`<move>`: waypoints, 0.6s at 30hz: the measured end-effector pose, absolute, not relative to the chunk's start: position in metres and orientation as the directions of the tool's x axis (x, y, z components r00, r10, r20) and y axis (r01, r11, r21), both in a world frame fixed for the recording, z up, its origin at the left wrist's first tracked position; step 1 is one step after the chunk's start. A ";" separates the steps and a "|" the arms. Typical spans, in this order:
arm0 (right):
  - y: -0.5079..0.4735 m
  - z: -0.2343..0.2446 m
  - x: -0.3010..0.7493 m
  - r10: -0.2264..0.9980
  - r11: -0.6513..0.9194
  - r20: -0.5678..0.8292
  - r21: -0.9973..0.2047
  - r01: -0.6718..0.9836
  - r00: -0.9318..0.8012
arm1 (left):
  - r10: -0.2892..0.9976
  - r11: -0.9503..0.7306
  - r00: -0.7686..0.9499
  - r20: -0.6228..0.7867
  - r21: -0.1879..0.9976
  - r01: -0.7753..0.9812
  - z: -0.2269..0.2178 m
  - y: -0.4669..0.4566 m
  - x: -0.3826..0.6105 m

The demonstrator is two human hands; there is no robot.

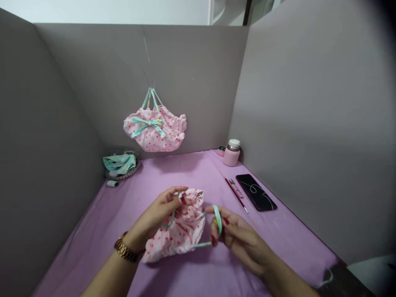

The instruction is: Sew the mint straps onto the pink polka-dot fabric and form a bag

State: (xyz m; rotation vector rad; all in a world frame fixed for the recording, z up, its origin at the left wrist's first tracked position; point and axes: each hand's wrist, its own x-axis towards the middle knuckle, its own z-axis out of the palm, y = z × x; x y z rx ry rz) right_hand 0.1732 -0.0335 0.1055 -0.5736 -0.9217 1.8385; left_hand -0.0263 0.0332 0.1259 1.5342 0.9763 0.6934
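Observation:
A gathered pink cloth piece with red dots (176, 238) is held up a little above the table. My left hand (167, 206) pinches its upper edge between thumb and fingers, where the cloth bunches. A thin mint strap (218, 218) loops around the fingers of my right hand (239, 235). That hand is closed on the strap, whose lower stretch runs taut to the bottom edge of the cloth. Another bit of mint strip (169, 221) hangs below my left thumb. The cloth's far side is hidden.
Against the back panel hangs a similar dotted piece (157, 138) with a mint bow. Mint fabric (120, 163) fills a tray at back left, beside a thread spool (112, 183). A pink jar (232, 154), pencil (236, 195), thread snips (236, 188) and phone (254, 194) stand right.

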 end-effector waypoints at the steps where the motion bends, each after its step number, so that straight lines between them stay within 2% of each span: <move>1: -0.025 0.119 0.172 0.896 -0.234 0.025 -0.821 -0.521 -0.443 | 0.888 -0.012 0.457 -0.055 0.990 0.142 0.143 0.031 -0.027; 4: 0.003 0.154 0.162 0.864 -0.161 0.085 -0.887 -0.433 -0.496 | 0.899 -0.159 0.430 0.082 0.976 0.147 0.189 0.025 -0.025; 7: 0.030 0.181 0.144 0.842 -0.107 0.134 -0.908 -0.405 -0.522 | 0.889 -0.347 0.396 0.231 0.904 0.251 0.218 0.026 -0.020; 10: 0.051 0.202 0.132 0.831 -0.111 0.111 -0.927 -0.358 -0.545 | 0.864 -0.466 0.372 0.340 0.820 0.333 0.230 0.034 -0.021; 13: 0.064 0.218 0.132 0.834 -0.075 0.078 -0.965 -0.252 -0.546 | 0.870 -0.490 0.228 0.438 0.824 0.285 0.227 0.038 -0.030; 16: 0.071 0.226 0.138 0.829 -0.016 0.078 -0.987 -0.162 -0.554 | 0.911 -0.412 0.116 0.395 0.871 0.267 0.212 0.033 -0.039; 18: 0.073 0.228 0.142 0.820 0.045 0.101 -0.993 -0.114 -0.563 | 0.924 -0.371 0.204 0.323 0.884 0.283 0.201 0.027 -0.043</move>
